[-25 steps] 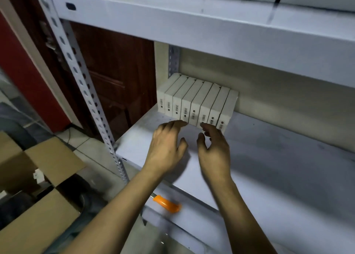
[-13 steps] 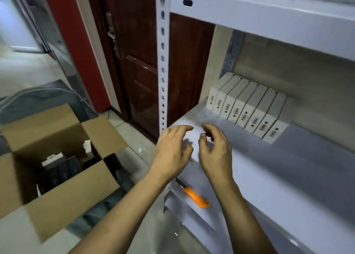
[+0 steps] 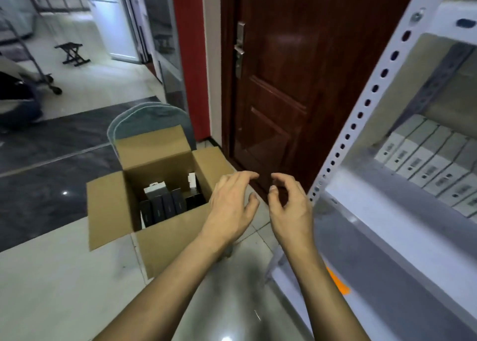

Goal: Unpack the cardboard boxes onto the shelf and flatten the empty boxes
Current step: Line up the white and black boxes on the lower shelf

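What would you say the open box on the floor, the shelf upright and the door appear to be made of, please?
The open box looks like plain brown corrugated cardboard, matte, with creased flaps. The shelf upright seems to be white-painted metal angle, punched with a row of holes. The door looks like glossy reddish-brown panelling with reflections; whether wood or coated steel, I cannot tell.

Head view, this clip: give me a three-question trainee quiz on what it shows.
1. True or false: the left hand grips a small box.
2. Where does the row of white boxes stand? A) on the floor B) on the shelf C) inside the cardboard box
3. Fill in: the cardboard box's flaps are ____, and it still holds dark packages.

Key:
1. False; both it and the right hand are empty, with fingers loosely curled.
2. B
3. open
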Motion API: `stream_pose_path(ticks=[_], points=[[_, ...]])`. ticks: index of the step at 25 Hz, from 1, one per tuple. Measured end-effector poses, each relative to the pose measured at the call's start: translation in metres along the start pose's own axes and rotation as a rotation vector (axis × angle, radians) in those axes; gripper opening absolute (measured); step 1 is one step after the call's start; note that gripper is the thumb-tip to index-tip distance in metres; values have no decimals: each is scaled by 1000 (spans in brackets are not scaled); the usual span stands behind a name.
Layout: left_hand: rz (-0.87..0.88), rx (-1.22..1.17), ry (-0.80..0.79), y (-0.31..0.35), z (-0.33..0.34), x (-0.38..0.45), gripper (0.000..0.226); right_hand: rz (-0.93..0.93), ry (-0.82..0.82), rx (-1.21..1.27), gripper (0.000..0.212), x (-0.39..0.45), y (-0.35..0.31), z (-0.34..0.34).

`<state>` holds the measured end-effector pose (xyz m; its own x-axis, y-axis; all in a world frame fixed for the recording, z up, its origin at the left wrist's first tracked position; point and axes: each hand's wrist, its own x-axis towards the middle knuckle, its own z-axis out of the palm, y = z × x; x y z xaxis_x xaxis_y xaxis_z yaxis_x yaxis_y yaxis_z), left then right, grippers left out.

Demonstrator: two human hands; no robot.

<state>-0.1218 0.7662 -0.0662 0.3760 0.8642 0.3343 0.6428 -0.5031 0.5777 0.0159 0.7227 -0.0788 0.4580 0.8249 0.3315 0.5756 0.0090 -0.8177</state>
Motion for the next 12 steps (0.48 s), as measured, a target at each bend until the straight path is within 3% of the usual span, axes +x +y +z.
stream_pose_path(ticks=[12], points=[[-282, 11, 129, -130, -90, -47, 37, -141, -292, 39, 28, -16, -72, 156]])
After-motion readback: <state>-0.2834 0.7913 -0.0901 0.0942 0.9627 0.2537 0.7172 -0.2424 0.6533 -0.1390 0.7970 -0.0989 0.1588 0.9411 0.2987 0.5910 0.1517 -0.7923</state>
